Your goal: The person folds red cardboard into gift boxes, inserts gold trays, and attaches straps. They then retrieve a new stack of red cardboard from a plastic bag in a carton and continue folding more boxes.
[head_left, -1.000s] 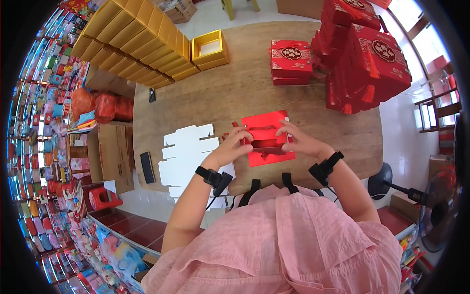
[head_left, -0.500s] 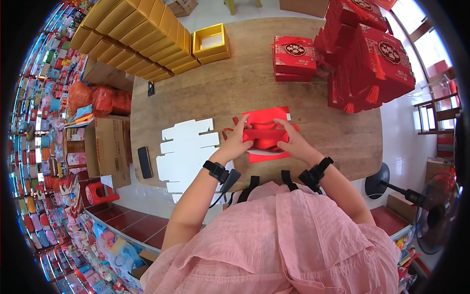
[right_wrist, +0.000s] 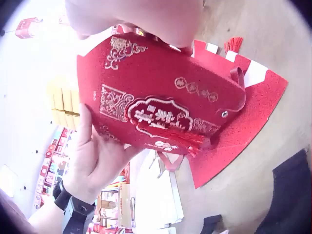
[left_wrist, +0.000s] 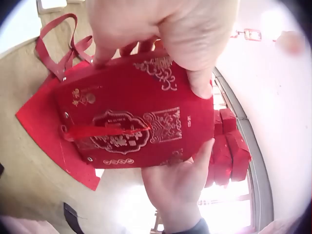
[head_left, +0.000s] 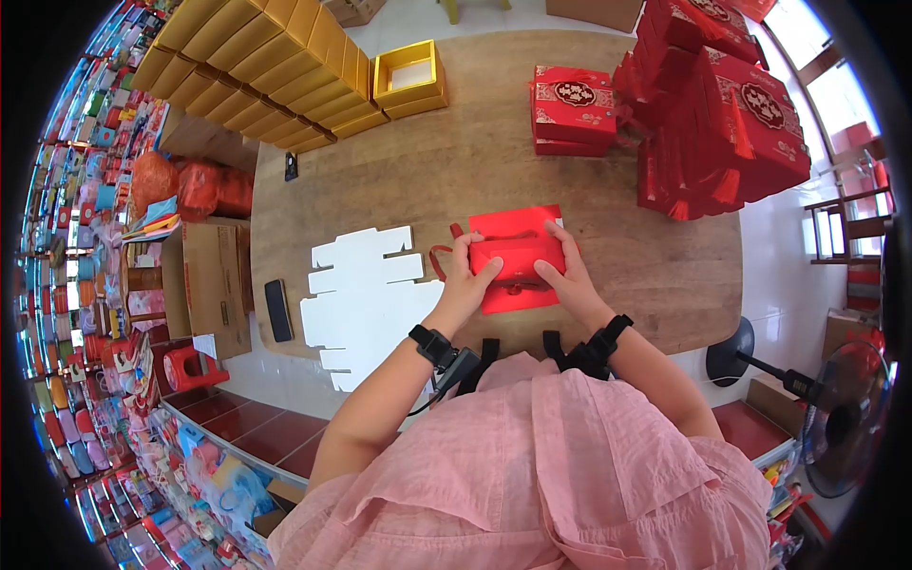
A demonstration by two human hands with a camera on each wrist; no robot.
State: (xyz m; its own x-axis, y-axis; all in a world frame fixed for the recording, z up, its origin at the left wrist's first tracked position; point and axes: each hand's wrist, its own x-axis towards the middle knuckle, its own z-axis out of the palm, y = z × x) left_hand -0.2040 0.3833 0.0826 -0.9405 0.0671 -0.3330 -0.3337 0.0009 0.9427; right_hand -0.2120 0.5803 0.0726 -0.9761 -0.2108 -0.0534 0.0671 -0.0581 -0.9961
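In the head view a red box panel point(head_left: 513, 258) is held between both hands, above a flat red sheet point(head_left: 503, 224) on the table. The left hand point(head_left: 467, 282) grips its left end, thumb on the near face; the right hand point(head_left: 573, 283) grips the right end the same way. Both wrist views show a patterned face point(left_wrist: 117, 117) with a printed emblem, a red tassel point(left_wrist: 97, 131) and metal studs. A ribbon loop point(left_wrist: 53, 48) lies beyond its edge. Most fingertips are hidden behind the box point(right_wrist: 161, 83).
White cut-out card point(head_left: 366, 294) lies left of the hands, with a black phone point(head_left: 278, 310) beyond it. Gold boxes point(head_left: 275, 66) are stacked at the back left, an open one point(head_left: 410, 76) beside them. Red boxes point(head_left: 750, 123) pile up at the back right. A fan point(head_left: 845, 418) stands right.
Both hands have shifted their hold on the red piece, thumbs now lying on its near face. The opening seen between its flaps earlier has been covered by a red panel.
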